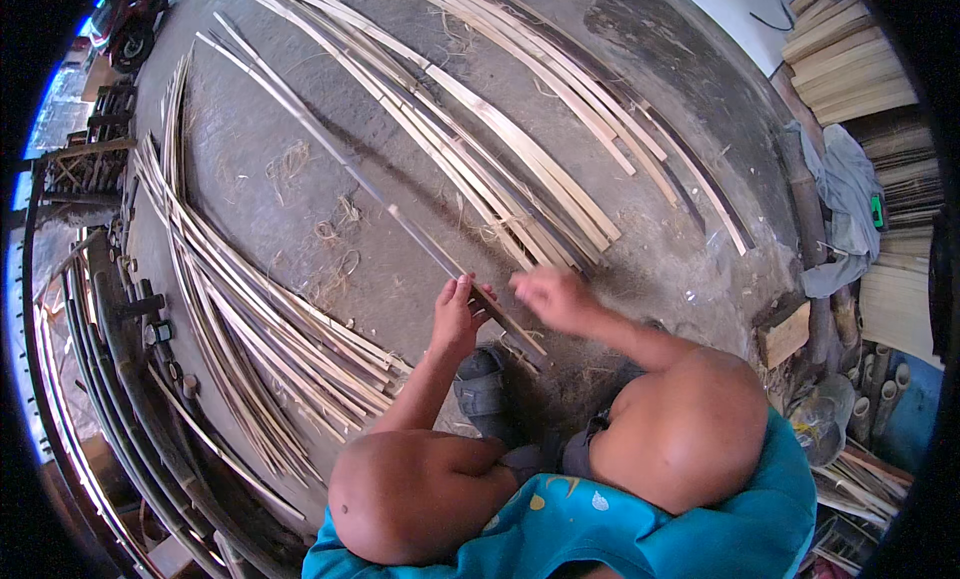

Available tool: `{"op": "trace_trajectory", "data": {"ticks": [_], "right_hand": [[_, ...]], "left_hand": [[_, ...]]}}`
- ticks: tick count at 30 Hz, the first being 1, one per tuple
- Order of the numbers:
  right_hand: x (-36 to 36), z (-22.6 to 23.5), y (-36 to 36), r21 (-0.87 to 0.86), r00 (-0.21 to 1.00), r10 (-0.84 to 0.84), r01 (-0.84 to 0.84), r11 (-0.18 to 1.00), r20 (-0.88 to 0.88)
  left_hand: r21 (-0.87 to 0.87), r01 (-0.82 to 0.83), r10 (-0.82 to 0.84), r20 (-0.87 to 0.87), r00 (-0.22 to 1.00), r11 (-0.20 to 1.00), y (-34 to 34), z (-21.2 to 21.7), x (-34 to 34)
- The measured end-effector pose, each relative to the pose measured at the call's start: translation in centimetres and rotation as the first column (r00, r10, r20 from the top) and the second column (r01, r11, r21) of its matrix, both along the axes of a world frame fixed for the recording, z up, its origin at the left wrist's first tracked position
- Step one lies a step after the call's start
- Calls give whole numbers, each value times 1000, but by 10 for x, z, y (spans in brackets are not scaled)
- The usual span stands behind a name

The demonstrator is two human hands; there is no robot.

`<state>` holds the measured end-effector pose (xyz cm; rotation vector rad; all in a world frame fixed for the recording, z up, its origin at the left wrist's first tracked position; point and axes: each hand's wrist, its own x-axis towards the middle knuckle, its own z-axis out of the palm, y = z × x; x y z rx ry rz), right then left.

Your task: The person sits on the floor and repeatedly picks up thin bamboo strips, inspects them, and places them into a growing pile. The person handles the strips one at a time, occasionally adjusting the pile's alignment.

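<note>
A long bamboo strip (395, 211) slants from the far left of the floor toward me, its near end by my feet. My left hand (460, 314) is wrapped round it close to that end, thumb on top. Just to the right of the strip, my right hand (556, 297) is smeared by motion. Its fingers look bent, but I cannot make out whether anything is in them. The strip's far end seems split into narrow lengths.
Bundles of pale bamboo strips lie on the concrete floor to the left (240, 309), ahead (480, 149) and at the far right (600, 99). Fibre shavings (290, 169) are scattered between them. Dark poles (130, 379) rest at left. A grey cloth (845, 194) hangs beside stacked slats (850, 59) at right.
</note>
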<state>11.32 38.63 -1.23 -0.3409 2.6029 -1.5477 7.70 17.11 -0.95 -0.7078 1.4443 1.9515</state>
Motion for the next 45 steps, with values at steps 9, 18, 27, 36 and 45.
{"op": "trace_trajectory", "data": {"ticks": [9, 18, 27, 36, 45], "right_hand": [[-75, -5, 112, 615, 970, -239, 164, 771, 42], [-87, -16, 110, 631, 965, -248, 139, 763, 87], [-60, -21, 148, -421, 780, -31, 371, 827, 625], [-60, 6, 152, -525, 656, 90, 507, 683, 750], [-65, 10, 152, -477, 669, 89, 424, 769, 738]], "left_hand": [[-86, -177, 178, -3, 984, 980, -19, -4, -14], [-72, -235, 238, 38, 970, 969, -26, -14, -14], [-46, -204, 206, 42, 978, 978, -26, -26, -17], [-43, -220, 223, 54, 973, 974, -23, -19, -18], [-58, -215, 219, 84, 972, 975, -32, -18, -25]]}}
